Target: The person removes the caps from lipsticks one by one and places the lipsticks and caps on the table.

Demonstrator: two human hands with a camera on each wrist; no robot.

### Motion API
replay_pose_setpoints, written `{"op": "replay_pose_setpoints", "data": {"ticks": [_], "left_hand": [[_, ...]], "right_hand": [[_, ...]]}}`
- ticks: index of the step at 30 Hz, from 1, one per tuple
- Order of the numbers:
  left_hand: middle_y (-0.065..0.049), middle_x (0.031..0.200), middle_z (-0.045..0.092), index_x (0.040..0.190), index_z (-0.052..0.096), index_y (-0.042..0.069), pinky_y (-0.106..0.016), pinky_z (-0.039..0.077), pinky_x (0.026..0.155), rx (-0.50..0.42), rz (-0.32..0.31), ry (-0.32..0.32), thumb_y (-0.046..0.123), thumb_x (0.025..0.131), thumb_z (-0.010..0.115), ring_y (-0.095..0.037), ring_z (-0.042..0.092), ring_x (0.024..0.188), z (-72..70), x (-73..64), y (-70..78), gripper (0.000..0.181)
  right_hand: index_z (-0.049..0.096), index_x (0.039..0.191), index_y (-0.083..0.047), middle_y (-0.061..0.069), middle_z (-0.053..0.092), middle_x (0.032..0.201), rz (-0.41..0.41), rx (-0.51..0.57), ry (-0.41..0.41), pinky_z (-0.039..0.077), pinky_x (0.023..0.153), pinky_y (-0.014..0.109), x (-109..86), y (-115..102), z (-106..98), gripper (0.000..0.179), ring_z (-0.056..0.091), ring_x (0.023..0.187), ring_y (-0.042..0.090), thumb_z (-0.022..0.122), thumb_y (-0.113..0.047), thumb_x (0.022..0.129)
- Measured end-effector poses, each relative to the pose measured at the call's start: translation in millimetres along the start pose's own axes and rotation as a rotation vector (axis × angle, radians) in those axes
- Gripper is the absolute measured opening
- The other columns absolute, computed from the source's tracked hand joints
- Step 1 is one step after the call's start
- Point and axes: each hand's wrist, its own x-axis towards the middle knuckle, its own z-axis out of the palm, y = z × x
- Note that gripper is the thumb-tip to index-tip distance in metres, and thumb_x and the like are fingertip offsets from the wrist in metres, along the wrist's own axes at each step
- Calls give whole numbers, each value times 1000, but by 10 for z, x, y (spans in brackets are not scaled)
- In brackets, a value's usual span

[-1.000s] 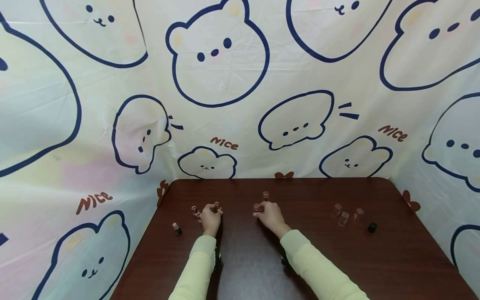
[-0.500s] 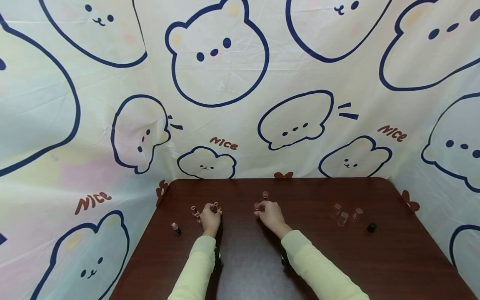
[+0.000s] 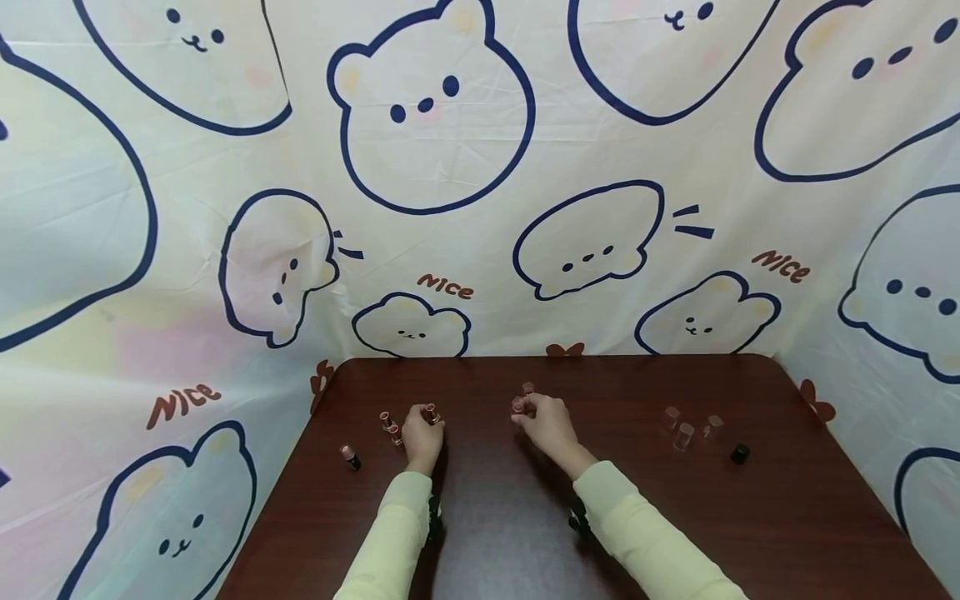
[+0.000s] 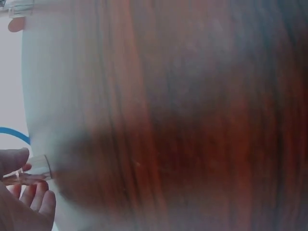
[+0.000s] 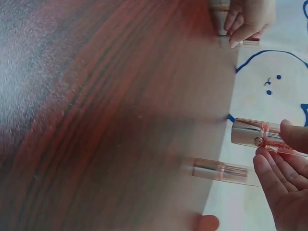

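My right hand (image 3: 547,425) pinches a rose-gold lipstick with a clear cap (image 5: 248,132) between thumb and fingers, its base pointing down. In the right wrist view a second clear-capped lipstick (image 5: 221,171) stands apart from the fingers, just behind the hand in the head view. Left of them, my left hand (image 3: 423,433) holds another rose-gold lipstick (image 3: 431,412); its clear lower part (image 4: 41,166) shows below the fingers. Two rose-gold lipsticks, one (image 3: 386,420) behind the other (image 3: 394,435), stand close beside the left hand. A black-based lipstick (image 3: 350,457) is farther left.
On the right of the brown table (image 3: 510,533) are several clear caps (image 3: 683,437) and a black cap (image 3: 740,454). A pale curtain with cartoon bears (image 3: 435,167) hangs behind the table's far edge.
My right hand has moved slightly up and away with the capped lipstick, nearer to the one behind. The left hand stays about where it was. The head view has shifted a little.
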Motion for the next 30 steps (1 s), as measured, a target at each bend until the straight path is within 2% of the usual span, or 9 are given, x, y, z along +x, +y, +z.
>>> {"op": "replay_pose_setpoints", "data": {"ticks": [6, 10, 24, 30], "left_hand": [[-20, 112, 60, 122, 56, -3, -50, 45, 89, -32, -4, 5, 1, 79, 78, -37, 57, 104, -25, 14, 82, 49], [-21, 118, 58, 126, 54, -3, -50, 44, 92, -62, 6, 4, 2, 80, 77, -37, 54, 110, -68, -8, 157, 52], [-20, 128, 53, 130, 51, -2, -49, 41, 98, -98, 115, 4, 6, 82, 77, -37, 49, 122, -239, -57, 375, 55], [-19, 129, 53, 131, 51, -2, -48, 46, 93, -118, 159, -9, 5, 82, 77, -36, 51, 118, -291, -116, 510, 55]], "right_hand": [[72, 95, -11, -1, 70, 87, -23, 30, 22, 54, 63, 29, -32, -66, -135, 12, 66, 77, 13, 76, -15, 85], [72, 96, -10, -1, 71, 87, -38, 56, 40, 55, 64, 29, -59, -103, -238, 13, 67, 78, 14, 77, -15, 84], [73, 99, -8, 3, 72, 92, -25, 166, 115, 56, 71, 33, -125, -239, -644, 18, 69, 85, 18, 77, -15, 84], [72, 102, -7, 5, 72, 94, -21, 243, 111, 56, 75, 35, -164, -291, -802, 20, 69, 87, 20, 76, -16, 85]]}}
